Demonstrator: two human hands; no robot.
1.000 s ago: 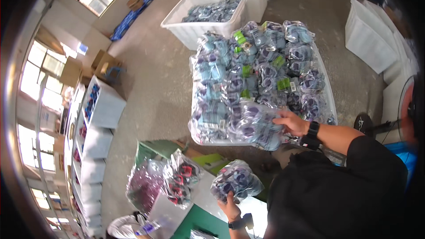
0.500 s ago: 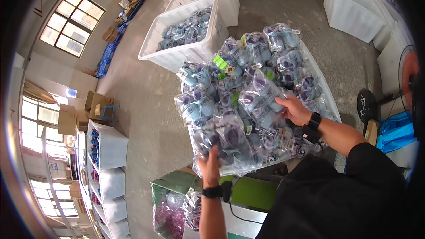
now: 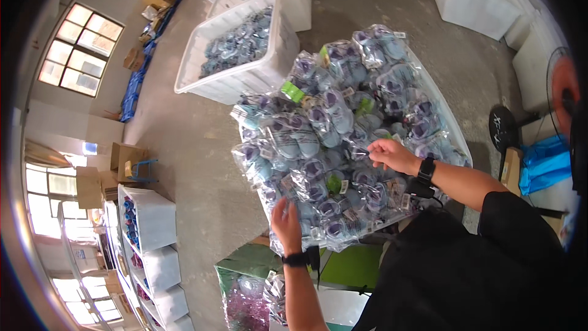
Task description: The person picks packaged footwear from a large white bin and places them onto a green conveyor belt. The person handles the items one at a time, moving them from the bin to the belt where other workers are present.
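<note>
A heap of clear plastic bags, each with grey-blue and purple shoes inside, fills a white bin (image 3: 442, 99) in front of me. One bagged pair of shoes (image 3: 293, 136) lies on the left part of the heap, and another bagged pair (image 3: 331, 116) rests just right of it. My left hand (image 3: 286, 225) is at the heap's near left edge, fingers apart and holding nothing. Over the right middle of the heap is my right hand (image 3: 395, 157), its fingers loosely bent with no bag in them. Bright green tags (image 3: 293, 91) show among the bags.
Beyond the heap stands another white bin (image 3: 283, 55) full of similar shoes. A green-edged box (image 3: 245, 259) of pink wrapped items is at the near left. On the right are a fan (image 3: 562, 89) and a blue bag (image 3: 545, 164). White bins (image 3: 150, 219) line the left.
Both hands have let go of the bagged shoes they held, which now lie farther up on the heap. The left hand has drawn slightly back, and the view has shifted a little.
</note>
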